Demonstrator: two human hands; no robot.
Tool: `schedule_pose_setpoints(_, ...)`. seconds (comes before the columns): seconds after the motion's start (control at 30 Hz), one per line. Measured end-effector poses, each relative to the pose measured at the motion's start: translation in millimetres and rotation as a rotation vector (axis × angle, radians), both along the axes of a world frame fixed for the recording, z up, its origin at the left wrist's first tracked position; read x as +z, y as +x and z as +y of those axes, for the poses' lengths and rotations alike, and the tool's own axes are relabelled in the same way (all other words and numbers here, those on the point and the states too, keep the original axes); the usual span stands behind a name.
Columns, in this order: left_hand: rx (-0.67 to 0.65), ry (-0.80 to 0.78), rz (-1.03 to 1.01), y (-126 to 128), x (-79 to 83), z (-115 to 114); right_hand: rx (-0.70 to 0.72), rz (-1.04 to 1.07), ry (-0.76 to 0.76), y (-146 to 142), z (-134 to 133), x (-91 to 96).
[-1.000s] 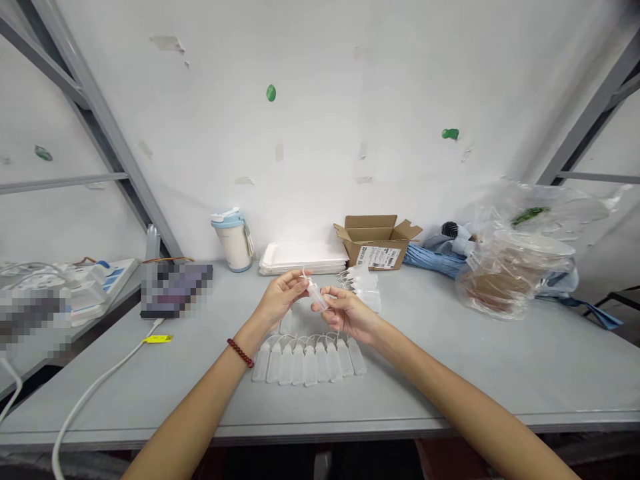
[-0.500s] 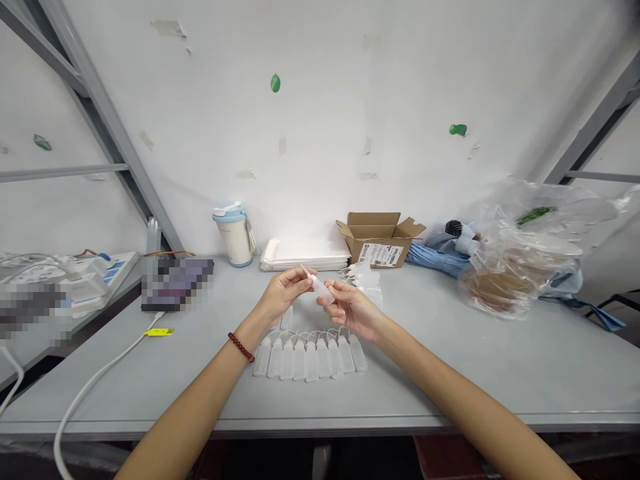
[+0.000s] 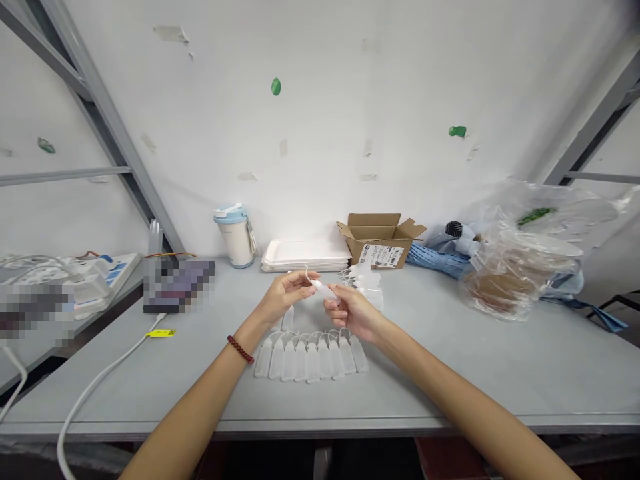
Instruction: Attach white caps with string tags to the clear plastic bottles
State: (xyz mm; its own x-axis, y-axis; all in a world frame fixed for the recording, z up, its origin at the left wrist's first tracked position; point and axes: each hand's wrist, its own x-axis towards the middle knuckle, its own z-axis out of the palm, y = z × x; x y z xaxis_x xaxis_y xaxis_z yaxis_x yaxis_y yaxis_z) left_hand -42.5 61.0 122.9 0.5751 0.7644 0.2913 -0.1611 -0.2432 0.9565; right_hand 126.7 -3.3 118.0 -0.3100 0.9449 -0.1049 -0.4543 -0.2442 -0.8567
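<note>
My right hand (image 3: 350, 310) grips the body of a small translucent plastic bottle (image 3: 327, 293), raised above the table and tilted with its neck toward the left. A thin white cord (image 3: 307, 272) curves up from the neck end. There, the thumb and fingers of my left hand (image 3: 286, 297) close around the neck and cord; the exact contact is partly hidden. Below both hands lies a row of several similar bottles (image 3: 313, 363), their white cords looped at the tops. Another bottle (image 3: 288, 319) lies behind that row, partly covered by my left hand.
More white pieces with cords (image 3: 367, 287) lie behind my right hand. Along the back stand a tumbler (image 3: 237, 243), a stack of white envelopes (image 3: 305, 257) and an opened cardboard box (image 3: 383, 243). Plastic-wrapped material (image 3: 505, 280) sits at right; a white cable (image 3: 95, 373) runs down the left.
My left fingers have loosened and shifted at the neck, and the cord now curves upward. The bottle and my right hand have moved slightly right and down.
</note>
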Motion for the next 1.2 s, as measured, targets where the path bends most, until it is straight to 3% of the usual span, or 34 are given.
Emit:
schedule_pose_setpoints(0.23,0.113,-0.026,0.020,2.8,1.3,-0.5,-0.093,-0.061,-0.001,-4.5,-3.3,4.8)
schedule_pose_setpoints(0.7,0.065,0.057,0.176,-3.3,2.9,1.4,-0.158,-0.124,-0.027,-6.0,-5.3,4.9)
schedule_pose_setpoints(0.93,0.159,0.084,0.267,7.8,8.1,-8.7,-0.185,-0.256,0.057,-8.6,-6.6,7.0)
schedule_pose_setpoints(1.2,-0.022,0.094,0.251,-1.0,8.9,-5.3,-0.136,-0.191,0.012,-5.2,-5.9,5.6)
